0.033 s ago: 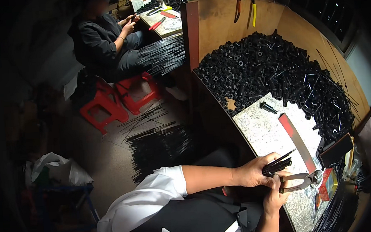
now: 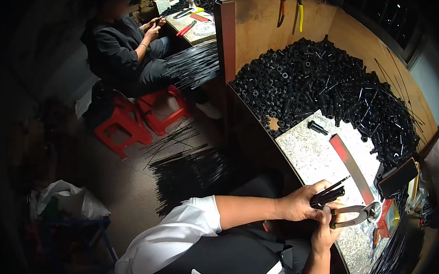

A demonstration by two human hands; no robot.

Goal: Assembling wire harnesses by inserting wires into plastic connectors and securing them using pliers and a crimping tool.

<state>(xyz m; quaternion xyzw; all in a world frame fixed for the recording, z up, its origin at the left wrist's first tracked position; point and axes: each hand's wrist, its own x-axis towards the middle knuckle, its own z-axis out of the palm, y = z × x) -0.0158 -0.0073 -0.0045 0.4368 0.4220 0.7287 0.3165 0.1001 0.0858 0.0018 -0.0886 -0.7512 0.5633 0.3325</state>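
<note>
My left hand [image 2: 298, 203] is closed around a small bunch of black tubes [image 2: 329, 196], with thin dark rods sticking out beyond its fingers. Just below it, my right hand [image 2: 326, 234] grips the handles of metal pincers [image 2: 353, 223], whose rounded head points right over the bench. The two hands touch near the thumbs, and the right thumb lies against the black pieces. Under the pincers runs a light, speckled bench top [image 2: 304, 150]. A flat red and grey bar [image 2: 350, 164] lies on it, and farther off a single black fitting [image 2: 318, 127].
A heap of small black parts [image 2: 320, 77] fills the bench's far side against a wooden wall [image 2: 258, 26]. Pliers [image 2: 300, 13] hang there. A phone [image 2: 398, 177] and a red box [image 2: 387, 220] sit right. Red stools [image 2: 122, 127] and black rods [image 2: 189, 173] occupy the floor; a co-worker [image 2: 118, 48] sits beyond.
</note>
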